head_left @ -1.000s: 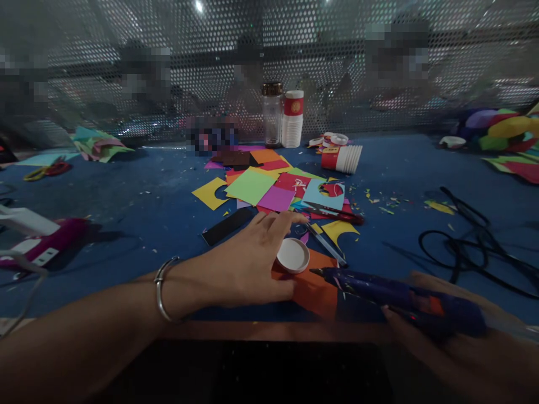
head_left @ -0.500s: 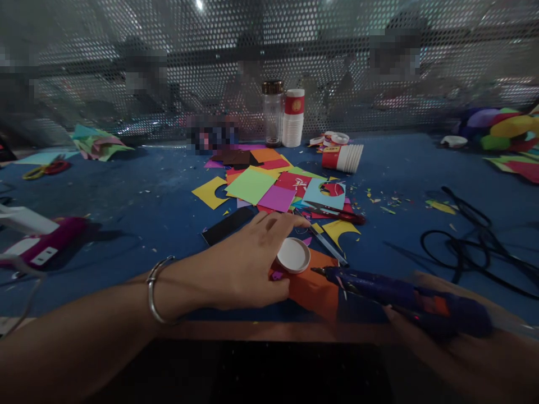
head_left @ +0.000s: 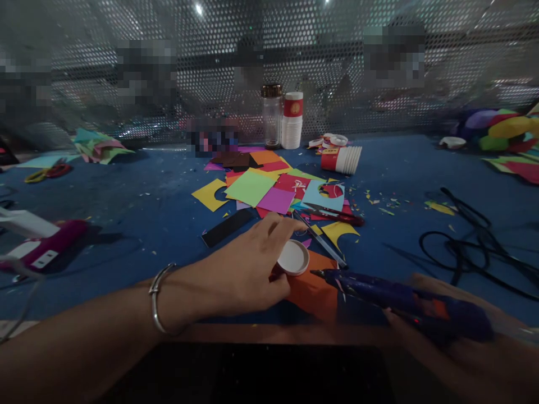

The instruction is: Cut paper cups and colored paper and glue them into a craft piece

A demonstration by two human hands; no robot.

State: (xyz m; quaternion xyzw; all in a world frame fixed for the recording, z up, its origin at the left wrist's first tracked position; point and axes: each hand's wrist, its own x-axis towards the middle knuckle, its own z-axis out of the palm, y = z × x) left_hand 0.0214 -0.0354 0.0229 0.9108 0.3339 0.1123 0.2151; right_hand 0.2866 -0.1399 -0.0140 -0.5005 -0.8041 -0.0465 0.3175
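Note:
My left hand (head_left: 248,264), a metal bangle on its wrist, reaches over the table with thumb and forefinger apart. Between them, close to the palm, lies a small round white cup bottom (head_left: 293,257) with a low rim; whether the fingers touch it I cannot tell. It rests over a sheet of orange paper (head_left: 318,286). At the lower right my right hand (head_left: 471,336) is wrapped round a blue hot glue gun (head_left: 391,294). The gun's dark nozzle points left, just right of the cup bottom and above the orange paper.
Behind my left hand lie a black strip (head_left: 227,227), a craft knife (head_left: 322,244), scissors (head_left: 337,215) and coloured paper (head_left: 250,188). Farther back stand a glass bottle (head_left: 272,120) and stacked paper cups (head_left: 292,126). A black cable (head_left: 458,247) coils at right, a power strip (head_left: 50,247) sits left.
My left hand has shifted very slightly, and the purple scrap seen by its thumb is now covered. The glue gun stays almost where it was.

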